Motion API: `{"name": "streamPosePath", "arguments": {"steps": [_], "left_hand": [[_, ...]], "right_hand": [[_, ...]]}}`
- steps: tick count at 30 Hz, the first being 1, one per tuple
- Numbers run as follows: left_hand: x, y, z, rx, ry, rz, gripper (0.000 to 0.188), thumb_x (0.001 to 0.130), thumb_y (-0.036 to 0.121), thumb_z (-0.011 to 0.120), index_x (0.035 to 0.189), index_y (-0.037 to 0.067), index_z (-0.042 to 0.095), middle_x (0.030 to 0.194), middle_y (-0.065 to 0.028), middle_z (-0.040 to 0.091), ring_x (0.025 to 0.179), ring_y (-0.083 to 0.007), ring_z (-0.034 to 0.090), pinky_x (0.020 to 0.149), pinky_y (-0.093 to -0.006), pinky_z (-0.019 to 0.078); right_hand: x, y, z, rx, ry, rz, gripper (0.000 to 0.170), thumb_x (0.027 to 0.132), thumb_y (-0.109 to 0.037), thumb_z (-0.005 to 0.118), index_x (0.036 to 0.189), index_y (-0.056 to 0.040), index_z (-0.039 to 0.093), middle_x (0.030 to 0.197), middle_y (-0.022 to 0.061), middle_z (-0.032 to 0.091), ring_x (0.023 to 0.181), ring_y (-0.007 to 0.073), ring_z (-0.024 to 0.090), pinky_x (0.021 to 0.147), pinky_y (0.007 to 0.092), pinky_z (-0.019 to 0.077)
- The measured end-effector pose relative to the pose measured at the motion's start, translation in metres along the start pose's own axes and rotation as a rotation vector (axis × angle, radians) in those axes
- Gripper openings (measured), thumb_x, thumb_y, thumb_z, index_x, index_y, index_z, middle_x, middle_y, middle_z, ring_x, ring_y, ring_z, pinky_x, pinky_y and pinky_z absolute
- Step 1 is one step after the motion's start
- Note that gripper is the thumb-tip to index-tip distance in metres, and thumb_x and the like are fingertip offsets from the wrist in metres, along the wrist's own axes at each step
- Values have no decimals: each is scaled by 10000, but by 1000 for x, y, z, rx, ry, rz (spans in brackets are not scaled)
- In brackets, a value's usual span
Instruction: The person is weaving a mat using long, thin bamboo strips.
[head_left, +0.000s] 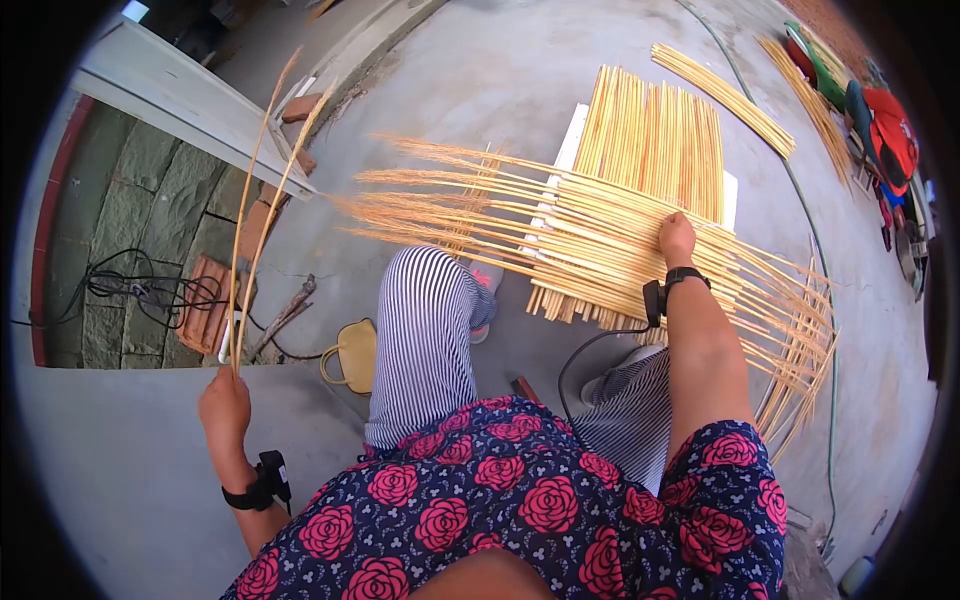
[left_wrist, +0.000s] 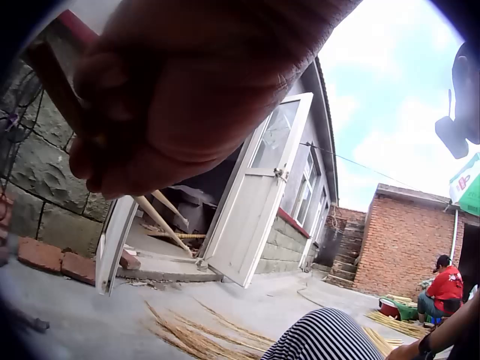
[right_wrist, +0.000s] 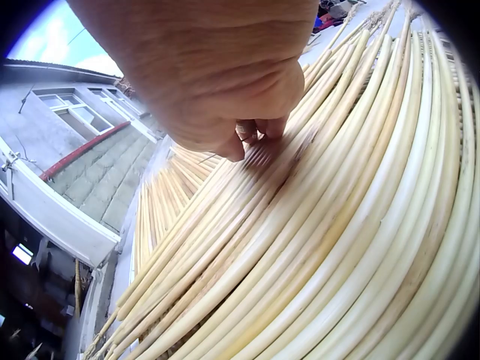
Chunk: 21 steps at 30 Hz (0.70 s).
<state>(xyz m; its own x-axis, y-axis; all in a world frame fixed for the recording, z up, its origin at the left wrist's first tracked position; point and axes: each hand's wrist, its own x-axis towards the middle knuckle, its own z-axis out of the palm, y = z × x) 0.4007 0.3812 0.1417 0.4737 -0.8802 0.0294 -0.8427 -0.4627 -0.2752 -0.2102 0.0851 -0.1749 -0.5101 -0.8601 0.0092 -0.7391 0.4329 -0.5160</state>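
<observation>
While clamping two long, feathery-tipped stalks (head_left: 266,220) in the left grip (head_left: 225,405), wearing a wristband (head_left: 272,482) with white marks too small to read, rests the right grip (head_left: 677,238) with bent fingers (cannot tell whether pinching) on a smooth, straw-yellow stalk layer (head_left: 600,215) spread crosswise over shorter cut stalks (head_left: 650,135) at floor level

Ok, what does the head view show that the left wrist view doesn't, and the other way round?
Only the head view shows the yellow handbag and the rose-print shirt.

Only the left wrist view shows the cloudy sky and the house window.

Both show the left hand gripping stalks, the right hand and the striped trousers.
</observation>
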Motion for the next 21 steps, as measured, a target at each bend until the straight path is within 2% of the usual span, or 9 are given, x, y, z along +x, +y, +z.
{"name": "streamPosePath", "arguments": {"steps": [5, 8, 10, 12, 14, 15, 16, 18, 21], "left_hand": [[-4, 47, -45, -312, -39, 136, 159, 826, 162, 554, 842, 16, 492, 708, -192, 559, 673, -368, 543, 587, -438, 407], [20, 85, -51, -562, 13, 324, 166, 845, 160, 546, 828, 7, 482, 641, -160, 501, 595, -309, 497, 542, -384, 386], [38, 118, -55, -709, 39, 415, 164, 859, 155, 539, 835, 4, 481, 611, -117, 464, 564, -225, 477, 530, -345, 387], [53, 165, -67, -957, -57, 428, 157, 869, 161, 536, 849, 8, 504, 606, -55, 471, 564, -149, 472, 532, -315, 394], [74, 218, -63, -1292, -188, 552, 153, 882, 170, 528, 873, 17, 528, 656, 4, 499, 582, -81, 456, 516, -255, 386], [71, 247, -79, -1430, -351, 579, 156, 893, 180, 521, 899, 26, 540, 701, 28, 510, 585, -46, 450, 496, -206, 372], [75, 276, -81, -1490, -390, 666, 152, 900, 211, 542, 947, 66, 545, 711, 41, 532, 543, 3, 407, 470, -146, 337], [82, 333, -79, -1693, -631, 711, 158, 902, 214, 545, 952, 64, 548, 747, 18, 573, 545, -9, 434, 478, -143, 367], [90, 404, -67, -1894, -907, 709, 157, 902, 208, 552, 961, 62, 551, 799, -12, 608, 545, -21, 456, 494, -156, 399]], "right_hand": [[-1, -7, -13, -34, -82, -10, 209, 828, -195, 484, 913, -66, 625, 920, 181, 641, 903, 346, 593, 803, 415, 458], [1, -3, -17, -35, -115, -7, 204, 828, -211, 497, 910, -72, 622, 916, 177, 643, 895, 347, 593, 806, 417, 457], [5, 3, -18, -10, -130, -12, 192, 826, -216, 517, 900, -72, 619, 885, 163, 647, 855, 331, 604, 776, 414, 473], [8, 5, -20, 40, -143, 2, 185, 822, -226, 540, 892, -73, 617, 850, 147, 648, 810, 311, 612, 739, 408, 489], [7, 5, -25, 116, -153, 43, 186, 816, -242, 567, 886, -75, 615, 810, 128, 646, 761, 286, 619, 695, 400, 504], [5, 2, -26, 154, -158, 59, 187, 812, -249, 582, 877, -77, 616, 786, 107, 639, 734, 248, 604, 687, 374, 486], [3, 1, -28, 190, -164, 77, 189, 808, -257, 597, 869, -79, 617, 761, 87, 631, 707, 210, 588, 680, 347, 468], [4, 9, -25, 261, -133, 33, 194, 813, -271, 605, 852, -81, 619, 705, 59, 608, 648, 151, 549, 656, 309, 442], [8, 13, -29, 192, -76, -28, 205, 806, -277, 599, 861, -81, 624, 748, 87, 638, 704, 212, 609, 666, 313, 479]]}}
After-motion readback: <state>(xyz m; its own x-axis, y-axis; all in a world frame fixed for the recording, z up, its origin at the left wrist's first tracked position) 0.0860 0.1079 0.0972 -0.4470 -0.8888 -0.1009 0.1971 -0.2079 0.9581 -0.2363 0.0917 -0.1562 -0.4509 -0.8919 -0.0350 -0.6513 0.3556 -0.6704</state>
